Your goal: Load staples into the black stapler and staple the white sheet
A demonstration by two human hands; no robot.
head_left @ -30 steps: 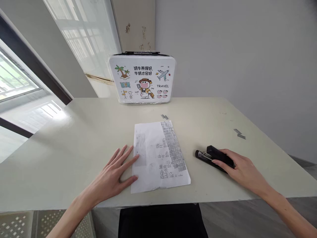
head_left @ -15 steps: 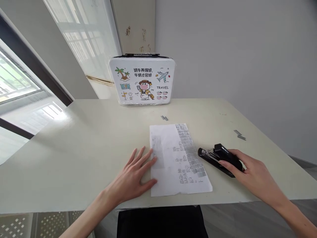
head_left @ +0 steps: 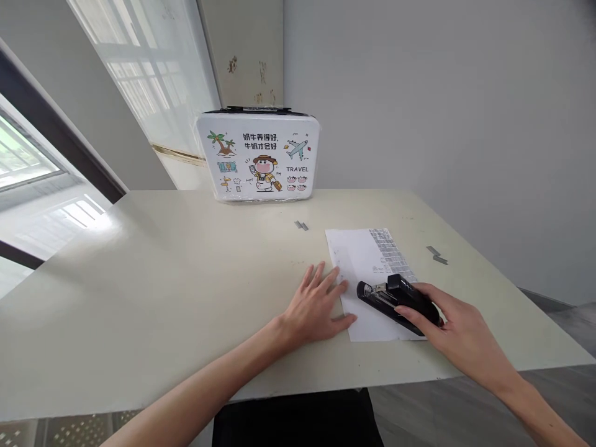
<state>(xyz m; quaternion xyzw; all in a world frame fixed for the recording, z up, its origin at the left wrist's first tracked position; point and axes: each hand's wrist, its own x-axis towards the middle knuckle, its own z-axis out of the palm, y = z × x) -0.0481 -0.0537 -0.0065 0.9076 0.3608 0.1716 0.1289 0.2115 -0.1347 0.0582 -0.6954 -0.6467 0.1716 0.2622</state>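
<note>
A printed sheet of paper [head_left: 352, 245], with many staples along its right edge, lies on the table. My left hand [head_left: 319, 304] rests flat with fingers spread, its fingertips on the sheet's left edge. In my right hand [head_left: 459, 323] is a black stapler [head_left: 405, 302], gripped around its rear half. Its jaws point left and stand apart, over the lower part of the sheet, hiding some of the print. Whether the stapler touches the paper I cannot tell.
Short strips of staples [head_left: 301, 225] lie beyond the sheet, and more staple strips [head_left: 436, 255] lie to its right. A white cartoon case [head_left: 258, 155] stands at the back of the pale table [head_left: 186, 279]. A black seat [head_left: 298, 425] is under the front edge.
The sheet has slid to the right and slightly away from me with my left hand on it. It now lies partly beneath the stapler. The view has shifted slightly.
</note>
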